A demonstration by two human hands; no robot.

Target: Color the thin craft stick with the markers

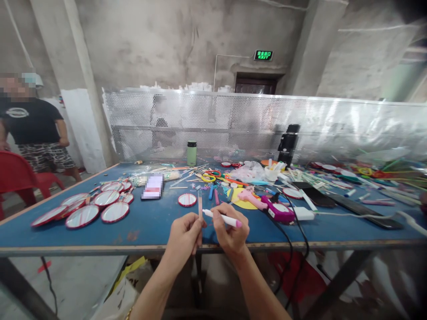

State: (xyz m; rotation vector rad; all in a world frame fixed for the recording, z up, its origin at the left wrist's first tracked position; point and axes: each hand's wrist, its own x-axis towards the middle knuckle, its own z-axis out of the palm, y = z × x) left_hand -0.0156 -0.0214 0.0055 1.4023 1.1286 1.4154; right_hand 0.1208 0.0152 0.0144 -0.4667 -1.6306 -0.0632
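My left hand [184,233] is closed around a thin wooden stick [200,204] and holds it upright above the near edge of the blue table [143,224]. My right hand [231,229] grips a white marker with a pink cap [223,218], its tip touching the stick. Both hands hover close together just in front of a small red-rimmed round mirror [187,200].
Several red-rimmed round mirrors [83,215] lie at the left. A green bottle [191,153], scissors, a pink glue gun [251,199], a phone [313,192], cables and sticks crowd the middle and right. A perforated metal screen [253,126] backs the table. A person [33,129] stands far left by a red chair [16,178].
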